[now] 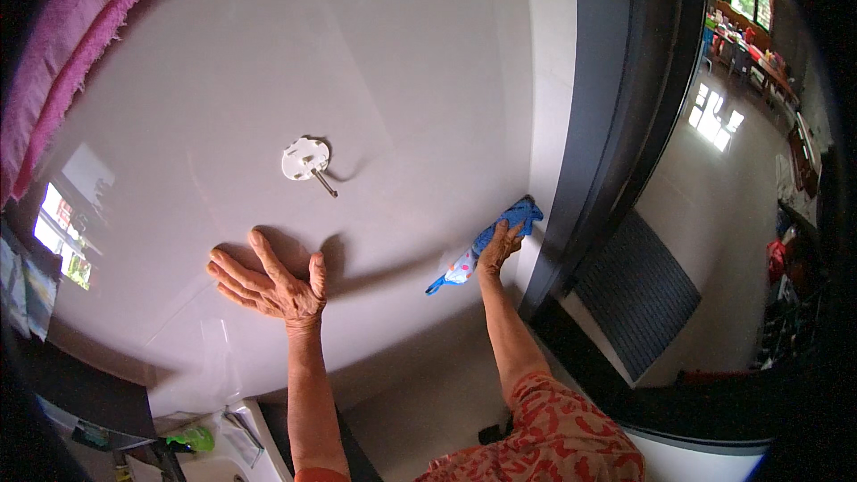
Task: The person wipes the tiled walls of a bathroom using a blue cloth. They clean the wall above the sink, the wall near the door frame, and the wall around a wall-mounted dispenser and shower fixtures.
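My left hand [275,283] is spread out against the pale, glossy wall [428,89], and nothing is in it. To its right, my right hand [501,248] grips a blue cloth [523,213] and presses it to the wall beside the dark door frame [616,98]. The cloth's lower end is white with coloured dots, and a blue loop hangs from its tip. On the wall above my left hand is a round white fitting [305,158] with a metal rod sticking out of it.
A pink fringed towel [89,36] hangs at the upper left. At the lower left are a white sink [254,424] and a green object [196,438]. Through the doorway lies a dark ribbed mat [638,295]; farther off stands a cluttered table [759,58].
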Tool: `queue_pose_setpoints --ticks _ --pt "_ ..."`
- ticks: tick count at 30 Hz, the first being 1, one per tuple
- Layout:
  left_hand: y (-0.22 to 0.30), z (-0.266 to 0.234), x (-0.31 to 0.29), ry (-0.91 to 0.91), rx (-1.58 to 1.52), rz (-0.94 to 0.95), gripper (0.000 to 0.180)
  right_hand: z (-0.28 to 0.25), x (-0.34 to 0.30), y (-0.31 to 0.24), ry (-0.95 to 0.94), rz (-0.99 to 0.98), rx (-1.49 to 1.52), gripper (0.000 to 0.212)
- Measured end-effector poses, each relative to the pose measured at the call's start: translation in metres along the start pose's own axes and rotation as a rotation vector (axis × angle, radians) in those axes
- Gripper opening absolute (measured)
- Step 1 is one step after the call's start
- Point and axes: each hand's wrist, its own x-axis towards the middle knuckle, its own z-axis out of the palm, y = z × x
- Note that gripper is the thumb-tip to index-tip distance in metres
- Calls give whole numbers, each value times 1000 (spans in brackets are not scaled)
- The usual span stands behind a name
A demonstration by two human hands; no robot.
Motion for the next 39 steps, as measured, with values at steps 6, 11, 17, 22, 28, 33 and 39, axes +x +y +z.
queue_pose_setpoints --ticks 6,11,17,22,28,33,39 --pt "2 -1 2 32 2 29 77 1 -36 -65 -84 -114 11 65" --pt "1 -9 2 -70 -63 1 78 11 -98 -85 -327 -595 -85 67" --pt "-9 -38 -15 -136 -354 -55 84 13 -154 -93 -342 -1551 -198 47" --pt "-56 -72 -68 -257 -236 -349 84 26 -171 -144 -506 -1758 -150 31" --pt "-74 -92 -77 -468 -290 -477 94 48 -197 -209 -132 -1808 25 38" --pt "-78 -95 -77 -521 -306 -443 98 42 -185 -142 -249 -1843 -181 35" --pt "-79 -94 -79 -541 -251 -413 106 29 -161 -52 -505 -2010 -341 14"
